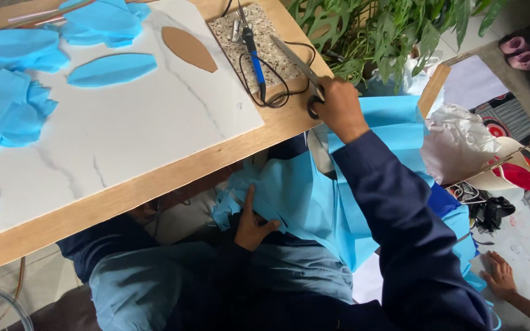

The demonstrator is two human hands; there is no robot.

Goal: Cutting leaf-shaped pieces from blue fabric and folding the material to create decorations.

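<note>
The right hand [338, 107] is closed round scissors [305, 70] at the table [154, 184] edge, while blue fabric [314, 202] is pinned in the lap by the left hand [254, 227], fingers spread.

I saw a wooden tabletop [154, 184] under soft daylight, with a leafy green plant [387, 30] behind it. A patterned rug [516, 122] covered the floor at right.

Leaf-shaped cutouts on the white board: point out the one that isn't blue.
It is the brown cardboard cutout, lying near the board's upper right, beside the speckled slab. The other leaf shape, the blue cutout, lies to its left, among crumpled blue pieces.
</note>
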